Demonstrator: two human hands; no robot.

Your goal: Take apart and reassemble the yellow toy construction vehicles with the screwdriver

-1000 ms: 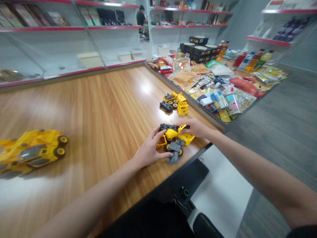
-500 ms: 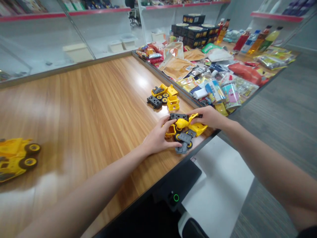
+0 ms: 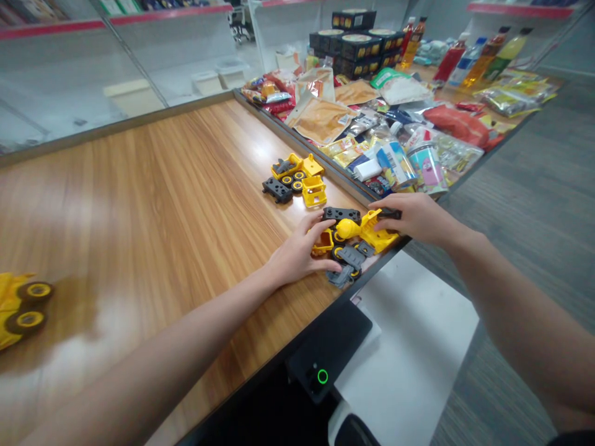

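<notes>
Tabletop stretches left; toy parts crowd its edge, left fingers spread; right fingers, I cannot tell.

Both hands fwd, close tog., forearms bare.
L hand: thumb & fingers spread in a C, L forearm from near left. R hand slightly farther, fingers bent, R forearm from near right.
</notes>
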